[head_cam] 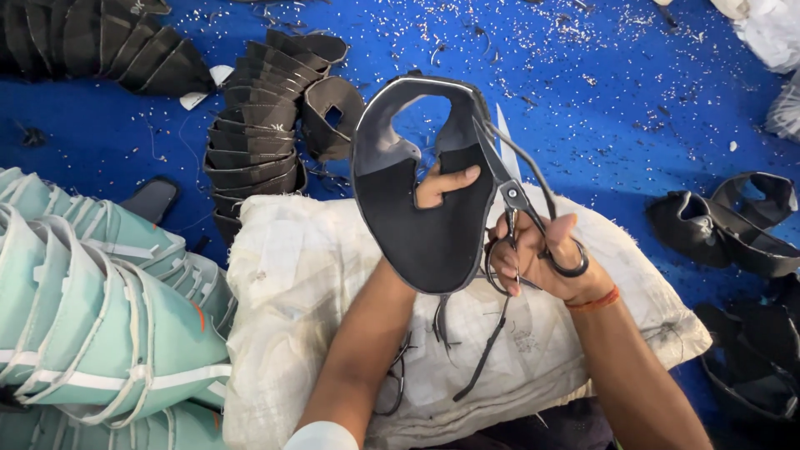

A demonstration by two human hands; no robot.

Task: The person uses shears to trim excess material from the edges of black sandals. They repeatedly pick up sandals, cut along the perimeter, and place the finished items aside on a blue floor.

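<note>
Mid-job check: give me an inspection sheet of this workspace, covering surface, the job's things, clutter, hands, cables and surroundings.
Surface: blue floor covering, speckled with white flecks; a white sack lies in front of the person.
Job's things: black shoe upper held up; scissors at its right edge, a thin black trimmed strip hanging below.
Clutter: stack of black uppers; teal uppers at left; loose black pieces at right.
Hands: left hand grips the upper from behind, thumb in front; right hand is in the scissor handles.
Cables: nothing seen.
Surroundings: white bags at top right.
</note>
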